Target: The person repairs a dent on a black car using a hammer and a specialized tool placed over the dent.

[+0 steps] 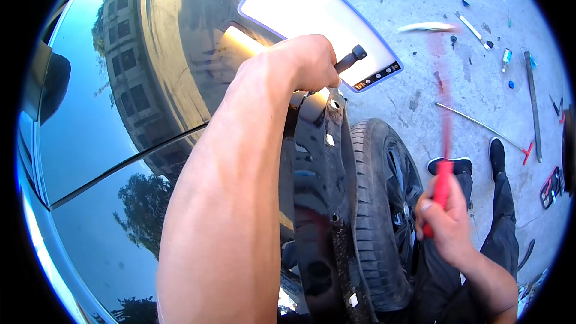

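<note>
My left hand (309,60) is closed round a short dark rod with a thick black end (358,53), over the edge of a dark, glossy car panel (180,66). Its fingertips are partly hidden by the back of the hand. On the right, my right hand (447,216) grips the red handle of a hammer (443,189), held up with its head away from me. Motion smears the hammer's shaft and pale head. Just beyond the left hand stands a bright white light panel (312,12) with a blue rim and a row of buttons.
A tyre on a black wheel (381,204) sits beside the exposed black fender edge (318,204). On the concrete lie a rod with a red T-handle (486,123), a long dark bar (533,108), a small bottle (506,59) and a red-and-black item (549,189). My shoes (450,166) are near the wheel.
</note>
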Available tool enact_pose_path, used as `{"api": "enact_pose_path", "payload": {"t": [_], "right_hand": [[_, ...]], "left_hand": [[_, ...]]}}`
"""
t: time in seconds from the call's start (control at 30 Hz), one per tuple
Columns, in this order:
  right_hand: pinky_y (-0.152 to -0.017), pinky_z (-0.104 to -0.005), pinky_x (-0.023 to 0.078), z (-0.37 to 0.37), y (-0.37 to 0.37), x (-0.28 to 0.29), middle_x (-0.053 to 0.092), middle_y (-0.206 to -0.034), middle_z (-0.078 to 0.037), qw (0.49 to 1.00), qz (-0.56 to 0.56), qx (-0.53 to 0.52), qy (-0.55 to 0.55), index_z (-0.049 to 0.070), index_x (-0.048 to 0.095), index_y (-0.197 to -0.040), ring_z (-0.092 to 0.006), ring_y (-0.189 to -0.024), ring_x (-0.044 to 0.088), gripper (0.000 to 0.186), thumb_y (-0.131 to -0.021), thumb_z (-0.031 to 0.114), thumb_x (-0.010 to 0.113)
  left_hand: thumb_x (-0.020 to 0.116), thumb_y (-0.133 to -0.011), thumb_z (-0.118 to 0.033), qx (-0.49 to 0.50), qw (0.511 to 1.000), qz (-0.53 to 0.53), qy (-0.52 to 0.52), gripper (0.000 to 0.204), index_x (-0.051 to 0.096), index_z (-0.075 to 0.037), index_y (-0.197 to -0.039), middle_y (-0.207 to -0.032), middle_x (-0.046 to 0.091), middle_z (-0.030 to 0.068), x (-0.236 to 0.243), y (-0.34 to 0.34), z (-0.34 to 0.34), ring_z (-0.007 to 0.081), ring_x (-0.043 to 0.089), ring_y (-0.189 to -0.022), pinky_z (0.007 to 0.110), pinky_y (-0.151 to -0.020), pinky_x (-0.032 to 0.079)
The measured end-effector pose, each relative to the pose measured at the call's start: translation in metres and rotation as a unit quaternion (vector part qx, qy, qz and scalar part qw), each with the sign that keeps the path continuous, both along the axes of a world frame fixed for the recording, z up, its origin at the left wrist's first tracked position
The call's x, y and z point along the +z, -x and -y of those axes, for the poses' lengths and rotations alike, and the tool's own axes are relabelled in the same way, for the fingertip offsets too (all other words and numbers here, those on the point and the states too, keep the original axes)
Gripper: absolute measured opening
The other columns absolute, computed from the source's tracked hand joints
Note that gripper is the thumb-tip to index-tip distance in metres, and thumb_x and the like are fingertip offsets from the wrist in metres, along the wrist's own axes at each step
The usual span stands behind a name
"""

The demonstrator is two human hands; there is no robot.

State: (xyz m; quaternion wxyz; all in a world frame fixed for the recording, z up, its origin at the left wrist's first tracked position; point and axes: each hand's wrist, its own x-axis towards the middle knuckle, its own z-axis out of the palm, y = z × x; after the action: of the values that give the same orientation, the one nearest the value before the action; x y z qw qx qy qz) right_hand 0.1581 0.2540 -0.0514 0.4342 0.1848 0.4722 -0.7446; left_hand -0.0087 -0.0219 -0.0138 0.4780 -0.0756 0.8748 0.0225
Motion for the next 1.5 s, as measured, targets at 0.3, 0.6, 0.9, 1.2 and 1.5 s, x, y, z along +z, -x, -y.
{"api": "enact_pose_path", "payload": {"t": [0.3,0.6,0.9,1.2,1.5], "right_hand": [[-0.044,-0.0242,0.042,0.003,0.001,0.002,0.050,-0.074,-0.005,0.999,-0.016,-0.021,-0.019,0.006,0.041,-0.105,-0.0089,-0.049,0.047,0.019,-0.090,0.007,0.052],[-0.045,-0.0240,0.042,0.001,0.004,0.001,0.051,-0.073,-0.005,0.999,-0.007,-0.043,-0.012,0.007,0.041,-0.104,-0.0098,-0.050,0.049,0.018,-0.090,0.006,0.052],[-0.043,-0.0228,0.041,0.000,0.006,-0.003,0.050,-0.074,-0.005,0.995,-0.040,-0.091,-0.028,0.005,0.041,-0.107,-0.0095,-0.051,0.050,0.020,-0.091,0.009,0.052],[-0.044,-0.0215,0.040,0.003,0.010,0.000,0.050,-0.073,-0.005,0.996,-0.024,-0.084,-0.017,0.006,0.041,-0.103,-0.0086,-0.051,0.048,0.017,-0.090,0.006,0.052],[-0.043,-0.0231,0.041,0.004,0.015,0.000,0.050,-0.074,-0.005,0.987,-0.027,-0.158,-0.025,0.006,0.043,-0.103,-0.0092,-0.049,0.048,0.018,-0.090,0.010,0.055]], "left_hand": [[0.068,-0.085,-0.024,-0.004,1.000,0.013,0.020,0.027,0.071,-0.001,-0.098,-0.077,0.066,0.0132,0.006,0.001,-0.003,0.0246,0.063,-0.076,0.038,-0.074,0.048],[0.069,-0.084,-0.025,0.014,1.000,0.004,0.000,0.028,0.071,-0.002,-0.100,-0.077,0.066,0.0137,-0.002,0.000,-0.001,0.0246,0.064,-0.074,0.038,-0.072,0.048],[0.068,-0.085,-0.026,0.010,1.000,-0.003,0.000,0.028,0.072,-0.002,-0.099,-0.077,0.067,0.0133,-0.004,0.001,0.001,0.0243,0.064,-0.074,0.037,-0.072,0.048],[0.069,-0.084,-0.027,0.002,1.000,-0.014,0.020,0.028,0.071,-0.001,-0.095,-0.073,0.064,0.0117,0.001,0.000,0.002,0.0227,0.061,-0.071,0.037,-0.070,0.047],[0.068,-0.084,-0.027,0.010,1.000,-0.023,0.008,0.027,0.071,-0.001,-0.094,-0.072,0.063,0.0114,-0.003,0.001,0.001,0.0219,0.060,-0.069,0.037,-0.068,0.046]]}}
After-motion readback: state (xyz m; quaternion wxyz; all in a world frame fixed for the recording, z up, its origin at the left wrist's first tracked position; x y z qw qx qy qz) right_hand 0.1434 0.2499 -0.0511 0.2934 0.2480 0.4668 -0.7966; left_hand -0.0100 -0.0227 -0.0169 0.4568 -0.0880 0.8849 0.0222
